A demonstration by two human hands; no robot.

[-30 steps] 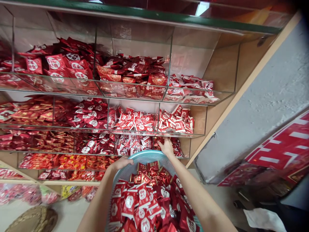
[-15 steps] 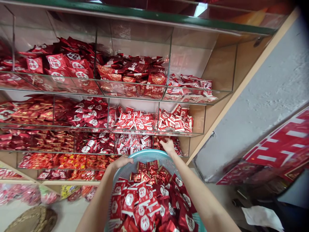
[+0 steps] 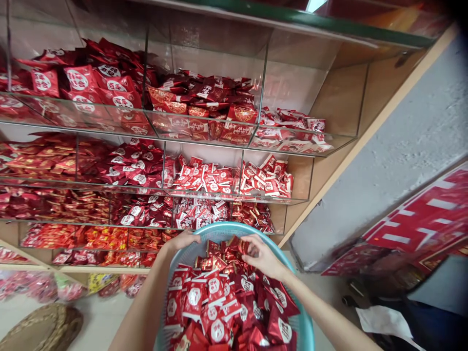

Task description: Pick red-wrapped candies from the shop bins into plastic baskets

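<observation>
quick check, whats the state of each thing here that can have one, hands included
Rounded turquoise plastic basket: open-topped, well filled
Small rectangular red-and-white wrapped packets in it: loosely piled
Bare left hand: gripping the basket's rim
Bare right hand: curled over the basket's contents, grip unclear
Clear glass upper-right compartment: partly filled, low pile
Dark red wrapped packets, upper left: heaped high

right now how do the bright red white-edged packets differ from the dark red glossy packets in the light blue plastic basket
The bright red white-edged packets are lighter, the dark red glossy packets deeper red. The bright ones have white end strips; the dark ones show red edges. The bright ones lie further left in the picture than the dark ones. Both carry white emblems and share the basket.
</observation>
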